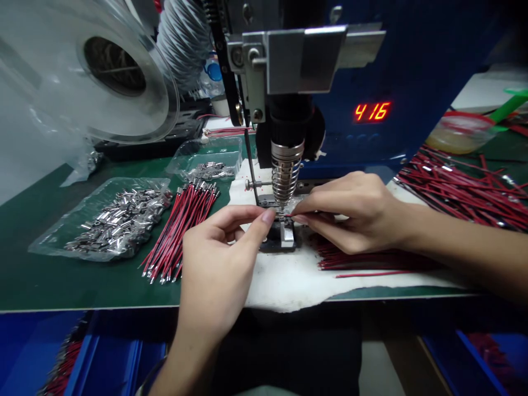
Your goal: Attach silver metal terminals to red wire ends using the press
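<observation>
In the head view, my left hand (pixel 220 253) is closed in a pinch just left of the soldering machine's tip; what lies between thumb and forefinger is too small and hidden to make out. From the right, my right hand (pixel 350 212) pinches a thin red wire (pixel 290 215), its end reaching under the tip. The spring-wrapped soldering head (pixel 287 170) points down right above both sets of fingertips. Below them sits a small metal fixture (pixel 287 234). Under my right hand lies a bundle of red and black wires (pixel 330 256) on white cloth (pixel 284 289).
At left, a clear tray (pixel 45 239) holds small metal parts, beside bundled red wires (pixel 179 231). Another clear tray (pixel 235 151) stands behind. The blue machine body (pixel 355 148) has a lit display (pixel 372 111). More wires (pixel 466 184) pile at right. Blue bins (pixel 107 352) sit below.
</observation>
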`<move>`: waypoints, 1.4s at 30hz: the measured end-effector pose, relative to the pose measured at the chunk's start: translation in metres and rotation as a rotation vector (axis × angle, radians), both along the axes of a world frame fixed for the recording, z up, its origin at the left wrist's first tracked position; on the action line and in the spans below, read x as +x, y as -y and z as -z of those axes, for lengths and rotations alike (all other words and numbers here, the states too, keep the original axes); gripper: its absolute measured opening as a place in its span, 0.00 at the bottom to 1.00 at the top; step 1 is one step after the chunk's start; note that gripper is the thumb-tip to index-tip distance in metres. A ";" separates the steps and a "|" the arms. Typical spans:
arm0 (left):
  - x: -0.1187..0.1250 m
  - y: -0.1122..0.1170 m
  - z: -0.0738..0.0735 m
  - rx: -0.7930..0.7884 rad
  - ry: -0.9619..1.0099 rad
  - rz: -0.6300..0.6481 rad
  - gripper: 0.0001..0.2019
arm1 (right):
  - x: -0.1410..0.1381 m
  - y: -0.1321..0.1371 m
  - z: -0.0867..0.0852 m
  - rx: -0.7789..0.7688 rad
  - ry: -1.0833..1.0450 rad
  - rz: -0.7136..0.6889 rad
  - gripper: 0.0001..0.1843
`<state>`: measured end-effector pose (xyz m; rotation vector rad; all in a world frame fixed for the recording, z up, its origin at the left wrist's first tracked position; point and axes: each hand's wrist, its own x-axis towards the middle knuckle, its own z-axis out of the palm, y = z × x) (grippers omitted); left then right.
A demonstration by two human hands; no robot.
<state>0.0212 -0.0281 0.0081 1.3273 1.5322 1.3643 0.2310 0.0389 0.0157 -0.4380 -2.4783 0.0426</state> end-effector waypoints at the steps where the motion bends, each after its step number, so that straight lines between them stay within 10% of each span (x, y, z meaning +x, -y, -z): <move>1: -0.001 0.000 0.001 -0.002 0.000 0.002 0.07 | 0.000 0.000 0.000 -0.002 0.001 0.005 0.08; 42: -0.002 0.004 0.011 -0.077 -0.019 -0.026 0.05 | -0.002 -0.003 0.000 -0.109 0.011 -0.034 0.07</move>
